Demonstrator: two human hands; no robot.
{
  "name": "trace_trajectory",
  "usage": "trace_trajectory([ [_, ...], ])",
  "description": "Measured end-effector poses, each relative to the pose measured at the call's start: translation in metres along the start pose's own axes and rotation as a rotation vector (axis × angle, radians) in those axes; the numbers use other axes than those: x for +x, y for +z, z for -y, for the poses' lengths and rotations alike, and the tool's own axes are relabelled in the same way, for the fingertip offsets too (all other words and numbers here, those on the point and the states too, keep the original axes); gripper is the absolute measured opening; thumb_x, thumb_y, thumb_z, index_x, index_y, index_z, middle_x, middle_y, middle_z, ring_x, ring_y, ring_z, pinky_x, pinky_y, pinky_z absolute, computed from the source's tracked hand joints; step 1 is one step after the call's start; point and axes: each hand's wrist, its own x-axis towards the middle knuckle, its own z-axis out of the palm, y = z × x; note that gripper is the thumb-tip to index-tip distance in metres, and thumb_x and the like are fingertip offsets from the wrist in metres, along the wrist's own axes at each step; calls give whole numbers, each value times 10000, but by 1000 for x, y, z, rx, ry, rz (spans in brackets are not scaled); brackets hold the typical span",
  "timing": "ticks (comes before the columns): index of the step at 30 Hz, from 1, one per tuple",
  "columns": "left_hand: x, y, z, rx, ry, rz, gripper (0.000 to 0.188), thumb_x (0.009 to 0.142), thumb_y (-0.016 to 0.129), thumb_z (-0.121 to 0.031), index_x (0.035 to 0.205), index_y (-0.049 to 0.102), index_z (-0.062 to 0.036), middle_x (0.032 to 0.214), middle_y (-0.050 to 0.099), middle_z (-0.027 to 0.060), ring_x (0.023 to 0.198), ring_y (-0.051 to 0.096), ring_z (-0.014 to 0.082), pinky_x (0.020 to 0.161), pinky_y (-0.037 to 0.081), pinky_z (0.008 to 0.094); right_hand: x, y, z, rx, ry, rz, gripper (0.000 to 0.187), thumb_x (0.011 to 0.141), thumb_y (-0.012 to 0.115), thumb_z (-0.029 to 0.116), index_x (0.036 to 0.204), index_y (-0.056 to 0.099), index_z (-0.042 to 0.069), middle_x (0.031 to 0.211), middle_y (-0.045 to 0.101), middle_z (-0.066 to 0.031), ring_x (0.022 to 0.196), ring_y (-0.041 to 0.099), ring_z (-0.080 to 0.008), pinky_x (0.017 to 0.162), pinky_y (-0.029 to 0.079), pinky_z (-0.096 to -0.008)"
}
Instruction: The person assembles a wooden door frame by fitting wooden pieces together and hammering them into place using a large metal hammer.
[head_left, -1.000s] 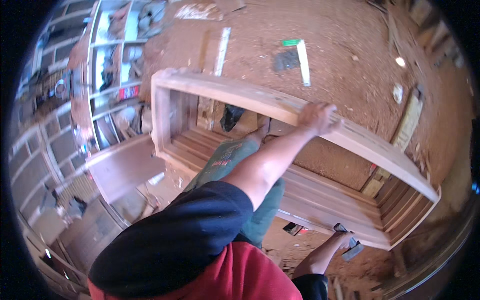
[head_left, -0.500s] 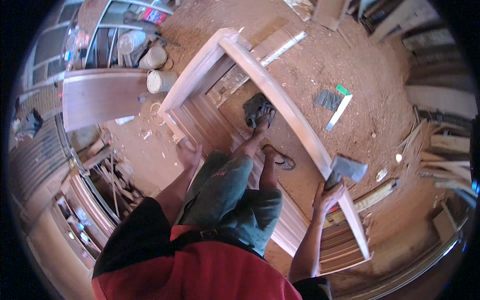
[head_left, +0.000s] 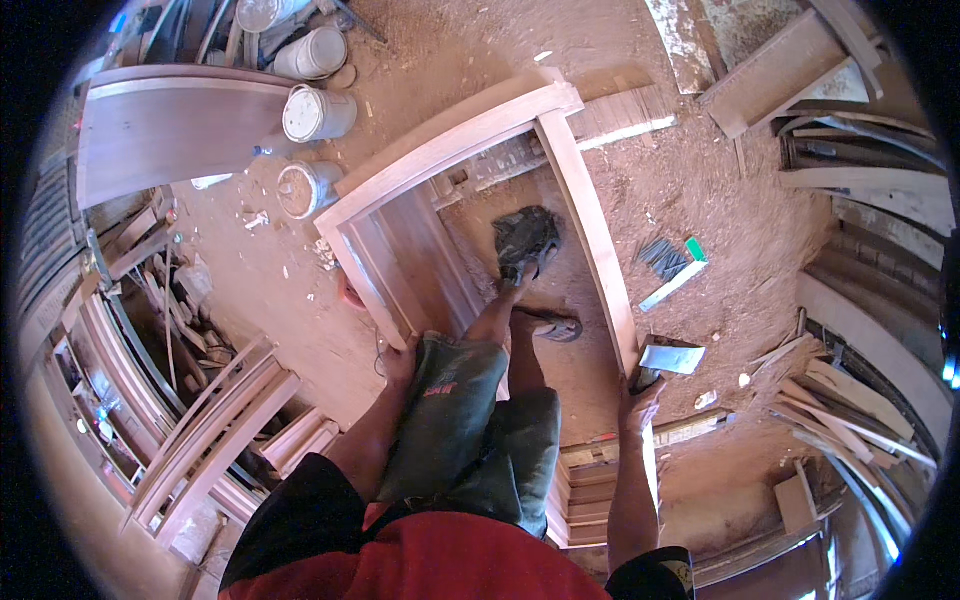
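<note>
I stand inside a large pale wooden frame (head_left: 590, 215) with a panelled left side, my feet on the dirt floor within it. My right hand (head_left: 640, 402) is wrapped round a hatchet (head_left: 672, 358) close under its broad grey metal head, right against the frame's right rail. The rest of the handle is hidden. My left hand (head_left: 401, 364) is closed on the near end of the frame's left edge, beside my knee; its fingertips are partly hidden. A dark crumpled cloth or bag (head_left: 527, 238) lies by my forward foot.
White buckets (head_left: 318, 112) stand at the left, beside a wide wooden panel (head_left: 180, 135). Curved boards (head_left: 215, 440) are stacked at lower left. Scrap timber (head_left: 850, 400) lines the right. Dark strips (head_left: 663, 258) and a white-and-green strip (head_left: 672, 285) lie on the floor.
My left hand, earlier apart from the frame with its fingers spread, has come to the frame's edge. The view has shifted and turned. My right hand still holds the hatchet at the right rail.
</note>
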Motion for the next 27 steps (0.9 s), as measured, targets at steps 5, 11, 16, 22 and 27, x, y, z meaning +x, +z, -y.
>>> trace_trajectory([
  [5,7,1,13,53,55,-85,713,788,748,-580,1108,651,49,927,727,225,853,703,358,772,533,468,9,-6,10,-74,170,91,745,787,814,288,1353,400,35,1033,652,-325,949,617,-548,770,479,-588],
  [11,2,6,-10,-58,265,-121,558,842,738,-506,814,623,39,648,640,188,571,594,315,562,435,481,14,-13,12,-120,-90,-4,558,824,766,261,1232,438,66,893,680,-266,796,663,-488,668,502,-542],
  [16,10,9,12,-92,318,-193,459,868,740,-418,896,682,37,642,636,145,574,598,197,539,446,382,21,-15,30,-53,-2,59,573,771,829,286,1172,501,42,917,672,-270,833,651,-474,721,488,-542],
  [22,18,16,26,-7,302,-222,482,858,748,-438,868,667,37,637,644,146,565,606,259,550,464,444,22,-12,20,-95,-30,40,528,773,834,261,1119,514,21,833,657,-245,759,654,-428,674,488,-508],
  [27,12,4,5,57,155,-117,522,815,789,-413,1005,652,54,787,683,180,751,666,321,714,524,432,31,-41,28,-59,-71,198,550,783,846,322,1076,515,-5,791,616,-214,688,586,-333,647,469,-475],
])
